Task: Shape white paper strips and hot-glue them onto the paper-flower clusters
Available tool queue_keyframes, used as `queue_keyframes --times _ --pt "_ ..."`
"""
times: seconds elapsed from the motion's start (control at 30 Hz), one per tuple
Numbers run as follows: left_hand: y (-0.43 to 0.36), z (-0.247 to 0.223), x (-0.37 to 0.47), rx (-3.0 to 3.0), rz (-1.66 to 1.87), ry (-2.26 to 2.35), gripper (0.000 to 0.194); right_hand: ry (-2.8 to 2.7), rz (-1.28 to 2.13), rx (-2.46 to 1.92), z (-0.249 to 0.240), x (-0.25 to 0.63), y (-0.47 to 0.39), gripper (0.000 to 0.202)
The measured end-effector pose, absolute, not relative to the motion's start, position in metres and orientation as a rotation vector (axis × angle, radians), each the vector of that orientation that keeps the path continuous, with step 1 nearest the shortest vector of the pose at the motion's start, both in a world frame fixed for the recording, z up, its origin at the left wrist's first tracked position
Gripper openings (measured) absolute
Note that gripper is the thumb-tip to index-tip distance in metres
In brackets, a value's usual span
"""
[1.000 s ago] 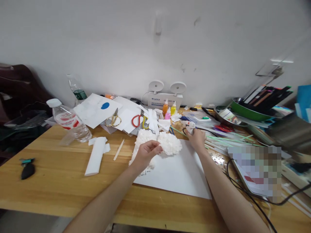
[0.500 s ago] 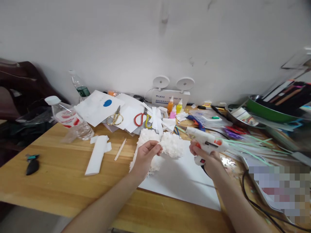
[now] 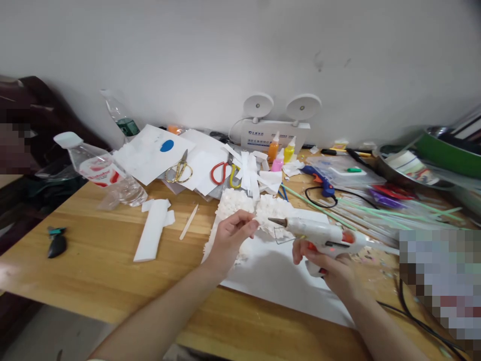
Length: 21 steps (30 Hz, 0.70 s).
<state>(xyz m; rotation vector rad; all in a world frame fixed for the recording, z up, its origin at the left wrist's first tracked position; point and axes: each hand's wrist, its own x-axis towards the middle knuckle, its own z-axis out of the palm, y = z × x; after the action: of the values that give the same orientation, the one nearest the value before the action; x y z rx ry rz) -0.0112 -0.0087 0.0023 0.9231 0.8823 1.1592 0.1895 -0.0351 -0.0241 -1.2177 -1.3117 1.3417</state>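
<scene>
My right hand (image 3: 326,265) is wrapped round the handle of a white glue gun (image 3: 319,229), whose metal nozzle points left. Close to the nozzle tip, the thumb and fingers of my left hand (image 3: 236,233) are pinched together; a small white piece seems to be between them, too small to make out. Behind and beneath that hand lie bumpy white paper pieces (image 3: 235,201), on a flat white sheet (image 3: 278,281). A thin wire stand shows below the nozzle.
Scissors (image 3: 179,173), papers (image 3: 145,158) and small paint bottles (image 3: 273,150) lie toward the wall. A water bottle (image 3: 101,173), a folded white paper piece (image 3: 152,233) and a wooden stick (image 3: 189,222) are left. Green sticks (image 3: 391,210) and black cables (image 3: 417,331) are right.
The glue gun has come closer to my left hand, its nozzle now level and beside the fingertips. My left hand keeps its pinch. The view has shifted slightly.
</scene>
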Motion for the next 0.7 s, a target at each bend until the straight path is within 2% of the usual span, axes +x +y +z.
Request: queue_keyframes --times 0.7 --pt "-0.0089 -0.0003 -0.0111 1.004 1.148 0.898 0.018 -1.308 1.359 -1.140 -0.0297 0.1884 -0.0374 0.021"
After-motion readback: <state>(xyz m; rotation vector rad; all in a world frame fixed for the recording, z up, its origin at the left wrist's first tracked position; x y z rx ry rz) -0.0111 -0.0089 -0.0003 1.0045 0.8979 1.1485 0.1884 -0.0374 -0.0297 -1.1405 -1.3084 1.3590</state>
